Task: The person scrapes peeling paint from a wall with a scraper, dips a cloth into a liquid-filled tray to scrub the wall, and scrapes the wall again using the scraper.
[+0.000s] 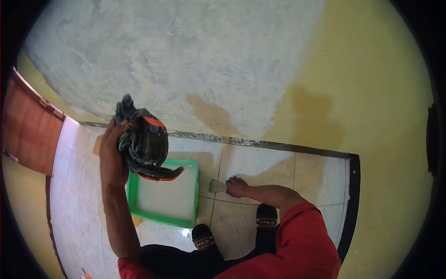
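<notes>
My left hand (112, 151) is closed around the gathered neck of a crumpled black plastic bag (152, 142) with orange patches. The bag is held up over the far left part of a green tray (195, 204), which holds a whitish, smooth-looking material. Low over the floor to the right of the tray, my right hand (237, 187) grips a putty knife (217, 186), its flat blade pointing left toward the tray. Whether the blade touches the floor I cannot tell. What the bag contains is hidden.
A wall with a large grey-white coated area (186, 51) and yellow paint (371, 83) stands ahead, with a dark skirting (297, 148) at its foot. White floor tiles (237, 218) lie around my sandals (203, 237). A brown door (30, 125) is at the left.
</notes>
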Tool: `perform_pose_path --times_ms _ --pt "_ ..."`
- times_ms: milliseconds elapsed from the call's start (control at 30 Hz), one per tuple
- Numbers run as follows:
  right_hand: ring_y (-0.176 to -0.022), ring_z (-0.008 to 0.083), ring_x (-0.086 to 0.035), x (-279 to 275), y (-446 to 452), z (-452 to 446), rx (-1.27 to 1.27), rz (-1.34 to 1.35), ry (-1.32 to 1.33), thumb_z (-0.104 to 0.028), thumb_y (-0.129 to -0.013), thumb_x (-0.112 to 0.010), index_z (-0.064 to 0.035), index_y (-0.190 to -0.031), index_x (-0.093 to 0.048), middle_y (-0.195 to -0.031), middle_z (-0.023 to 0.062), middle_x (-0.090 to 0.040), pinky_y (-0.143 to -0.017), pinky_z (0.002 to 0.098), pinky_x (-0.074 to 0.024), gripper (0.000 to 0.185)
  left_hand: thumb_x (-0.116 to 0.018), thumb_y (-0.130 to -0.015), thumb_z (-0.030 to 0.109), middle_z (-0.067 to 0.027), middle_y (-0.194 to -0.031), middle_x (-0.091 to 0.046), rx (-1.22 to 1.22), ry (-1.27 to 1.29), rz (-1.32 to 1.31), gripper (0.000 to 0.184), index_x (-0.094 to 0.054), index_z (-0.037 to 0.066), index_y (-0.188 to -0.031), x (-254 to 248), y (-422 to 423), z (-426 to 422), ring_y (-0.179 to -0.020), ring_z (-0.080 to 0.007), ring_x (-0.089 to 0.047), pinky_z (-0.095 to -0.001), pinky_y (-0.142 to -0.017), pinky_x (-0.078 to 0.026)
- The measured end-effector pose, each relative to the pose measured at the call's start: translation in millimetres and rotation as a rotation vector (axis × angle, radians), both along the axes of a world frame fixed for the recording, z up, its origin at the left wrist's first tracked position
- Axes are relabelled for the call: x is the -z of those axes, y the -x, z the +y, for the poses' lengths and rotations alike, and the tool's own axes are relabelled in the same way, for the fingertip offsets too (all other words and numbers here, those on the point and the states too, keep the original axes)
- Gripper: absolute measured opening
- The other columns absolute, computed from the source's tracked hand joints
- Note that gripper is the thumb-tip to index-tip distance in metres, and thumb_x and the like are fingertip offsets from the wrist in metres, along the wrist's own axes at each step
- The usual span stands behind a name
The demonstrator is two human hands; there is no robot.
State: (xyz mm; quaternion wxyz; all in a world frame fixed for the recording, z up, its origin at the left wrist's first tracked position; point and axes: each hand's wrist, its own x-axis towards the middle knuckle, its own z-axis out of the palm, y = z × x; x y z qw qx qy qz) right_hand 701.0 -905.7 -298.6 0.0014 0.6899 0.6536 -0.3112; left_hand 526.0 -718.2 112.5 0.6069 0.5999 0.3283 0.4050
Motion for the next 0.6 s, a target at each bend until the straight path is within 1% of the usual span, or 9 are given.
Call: perform_pose_path --times_ms 67,133,200,300,367,433,533,567,600 --pt "-0.110 0.0363 -0.050 -13.2 -5.6 6.3 -0.022 0.036 0.062 -0.035 -0.088 -0.054 0.0001 -0.111 -0.056 -0.113 0.0208 -0.054 -0.090 0.0471 -0.0441 0.041 -0.051 -0.090 0.016 -0.0025 -0.096 -0.061 0.017 -0.072 0.064 0.021 -0.061 0.002 -0.102 -19.4 -15.6 -6.4 -0.089 -0.0094 -0.057 -0.0233 -0.079 -0.044" --pt "-0.102 0.0331 -0.054 -26.6 -5.4 16.8 0.148 0.193 -0.241 -0.035 -0.088 -0.054 -0.0020 -0.114 -0.054 -0.110 0.0206 -0.055 -0.085 0.0425 -0.0474 0.042 -0.053 -0.089 0.016 -0.0009 -0.086 -0.062 0.071 -0.155 0.141 0.019 -0.061 0.003 -0.102 -25.3 -21.5 -5.9 -0.084 -0.0073 -0.055 -0.0214 -0.076 -0.042" --pt "-0.093 0.0279 -0.057 -87.3 -9.3 48.5 0.339 0.471 -0.295 -0.038 -0.089 -0.053 -0.0049 -0.119 -0.050 -0.105 0.0168 -0.056 -0.076 0.0373 -0.0496 0.045 -0.054 -0.088 0.017 -0.0014 -0.085 -0.061 0.126 -0.166 0.191 0.020 -0.060 0.002 -0.101 -27.7 -28.5 -12.7 -0.083 -0.0076 -0.055 -0.0220 -0.077 -0.042" --pt "-0.084 0.0142 -0.051 -181.8 -4.9 78.9 0.594 1.408 -0.522 -0.042 -0.093 -0.049 -0.0061 -0.134 -0.037 -0.095 0.0060 -0.052 -0.067 0.0277 -0.0466 0.055 -0.057 -0.086 0.021 -0.0036 -0.083 -0.060 0.124 -0.192 0.374 0.025 -0.059 0.001 -0.100 -15.6 -26.4 -15.2 -0.082 -0.0091 -0.055 -0.0238 -0.076 -0.043" --pt "-0.086 0.0135 -0.051 -250.1 10.9 84.7 0.451 1.365 -0.818 -0.040 -0.094 -0.051 -0.0046 -0.138 -0.031 -0.099 0.0056 -0.052 -0.068 0.0298 -0.0481 0.059 -0.062 -0.084 0.025 -0.0080 -0.094 -0.059 0.314 -0.273 0.521 0.033 -0.058 -0.002 -0.102 6.6 -23.4 4.3 -0.092 -0.0155 -0.053 -0.0303 -0.084 -0.043" --pt "-0.085 0.0138 -0.055 -297.6 25.7 82.5 0.290 1.334 -0.837 -0.036 -0.096 -0.049 -0.0027 -0.133 -0.034 -0.099 0.0067 -0.054 -0.067 0.0290 -0.0501 0.053 -0.060 -0.087 0.031 -0.0080 -0.090 -0.058 0.385 -0.160 0.400 0.035 -0.057 -0.002 -0.100 9.8 -29.3 -3.7 -0.083 -0.0142 -0.053 -0.0300 -0.074 -0.046" --pt "-0.078 0.0131 -0.060 -320.6 37.6 93.3 0.448 1.357 -0.663 -0.032 -0.096 -0.050 -0.0039 -0.124 -0.042 -0.098 0.0082 -0.060 -0.065 0.0254 -0.0503 0.040 -0.051 -0.089 0.053 -0.0101 -0.087 -0.057 0.496 -0.134 0.397 0.059 -0.056 -0.004 -0.103 4.4 -19.1 3.4 -0.078 -0.0177 -0.057 -0.0305 -0.065 -0.055" --pt "-0.076 0.0126 -0.061 -320.9 42.0 97.7 0.500 1.411 -0.629 -0.029 -0.096 -0.051 -0.0043 -0.120 -0.047 -0.097 0.0085 -0.062 -0.064 0.0244 -0.0501 0.035 -0.048 -0.090 0.051 -0.0109 -0.088 -0.059 0.475 -0.224 0.511 0.060 -0.054 -0.003 -0.115 -7.2 -5.6 7.1 -0.081 -0.0197 -0.059 -0.0323 -0.065 -0.058" --pt "-0.076 0.0126 -0.061 -311.9 47.7 105.5 0.488 1.425 -0.582 -0.029 -0.096 -0.051 -0.0043 -0.120 -0.047 -0.097 0.0085 -0.062 -0.064 0.0244 -0.0501 0.035 -0.041 -0.093 0.046 -0.0116 -0.092 -0.061 0.366 -0.533 0.719 0.055 -0.050 0.004 -0.128 -16.3 10.3 6.0 -0.087 -0.0210 -0.060 -0.0337 -0.064 -0.056"
